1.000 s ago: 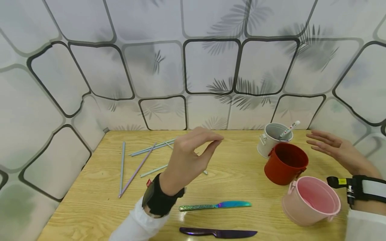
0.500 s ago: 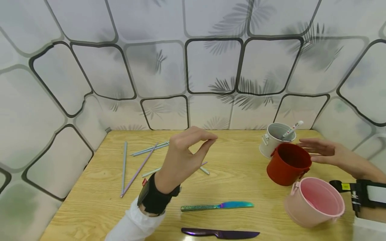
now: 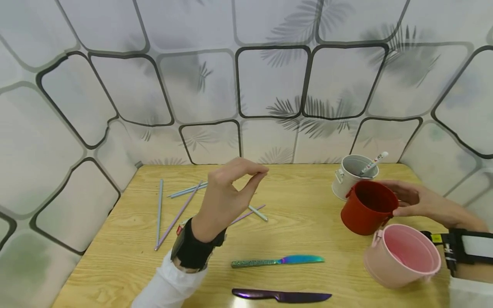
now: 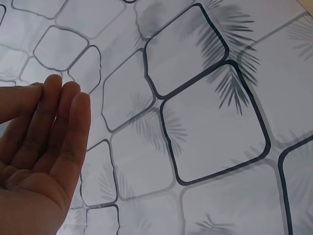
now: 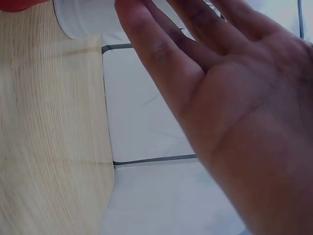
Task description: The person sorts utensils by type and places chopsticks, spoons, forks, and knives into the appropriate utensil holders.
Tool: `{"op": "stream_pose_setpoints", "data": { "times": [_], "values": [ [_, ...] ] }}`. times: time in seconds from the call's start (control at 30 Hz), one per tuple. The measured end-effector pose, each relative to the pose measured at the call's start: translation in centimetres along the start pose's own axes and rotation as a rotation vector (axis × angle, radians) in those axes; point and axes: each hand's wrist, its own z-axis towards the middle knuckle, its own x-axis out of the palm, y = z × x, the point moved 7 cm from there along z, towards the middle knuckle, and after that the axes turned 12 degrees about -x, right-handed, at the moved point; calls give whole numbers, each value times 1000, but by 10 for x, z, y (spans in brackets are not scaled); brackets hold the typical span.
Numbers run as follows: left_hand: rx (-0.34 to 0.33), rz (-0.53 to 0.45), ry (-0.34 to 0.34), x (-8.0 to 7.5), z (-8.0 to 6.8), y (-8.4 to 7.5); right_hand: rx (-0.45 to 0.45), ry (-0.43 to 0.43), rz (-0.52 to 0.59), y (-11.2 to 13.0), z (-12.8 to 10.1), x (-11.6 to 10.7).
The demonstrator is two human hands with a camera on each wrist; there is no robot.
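Observation:
Raised over the middle of the table, my left hand (image 3: 221, 199) has its thumb meeting the fingertips in a loose ring. Nothing shows between them in the left wrist view, where the other fingers (image 4: 73, 127) lie nearly straight. At the right, my right hand (image 3: 427, 203) reaches to the far right side of a small red bucket (image 3: 358, 216), thumb tip right at its rim and the fingers partly hidden behind it. In the right wrist view, the fingers are extended, with a white bucket (image 5: 90, 19) beyond the thumb and red at the corner.
A marker (image 3: 375, 162) leans in the white bucket behind the red one; a pink bucket (image 3: 379, 265) stands in front. A rainbow knife (image 3: 277, 260) and a dark purple knife (image 3: 283, 296) lie near me. Several thin sticks (image 3: 159, 211) are scattered left, partly behind my left hand.
My right hand has come left and down to the red bucket's rim. The left hand has drifted a little left, its thumb and fingertips still together. The buckets and knives keep their places.

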Motion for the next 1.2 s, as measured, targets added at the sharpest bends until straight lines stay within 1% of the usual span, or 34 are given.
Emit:
{"op": "stream_pose_setpoints", "data": {
  "times": [0.13,0.23,0.37,0.47,0.53,0.6,0.67,0.77,0.87,0.93,1.0,1.1,1.2],
  "values": [
    [-38,12,-29,-13,1,9,-58,31,43,2,4,2],
    [-64,23,-56,-24,3,18,-69,51,55,0,6,4],
    [-87,42,-86,-36,4,28,-99,47,49,-2,8,4],
    [-96,55,-90,-39,5,33,-104,34,60,-3,10,4],
    [-114,65,-74,-38,6,40,-100,30,60,-3,11,4],
    [-150,83,-34,-33,7,50,-95,27,51,-3,11,3],
    [-200,110,29,-25,6,63,-101,36,38,-2,11,3],
    [-281,186,170,-6,0,85,-116,63,47,0,11,4],
    [-350,268,320,15,-11,105,-125,81,69,0,10,5],
    [-390,309,408,27,-18,116,-124,79,77,-1,10,5],
    [-417,333,480,37,-26,124,-131,76,69,-1,9,6],
    [-440,366,567,51,-37,136,-135,66,65,-2,8,6],
    [-428,425,631,62,-46,143,-140,65,70,-3,7,7]
  ]
}}
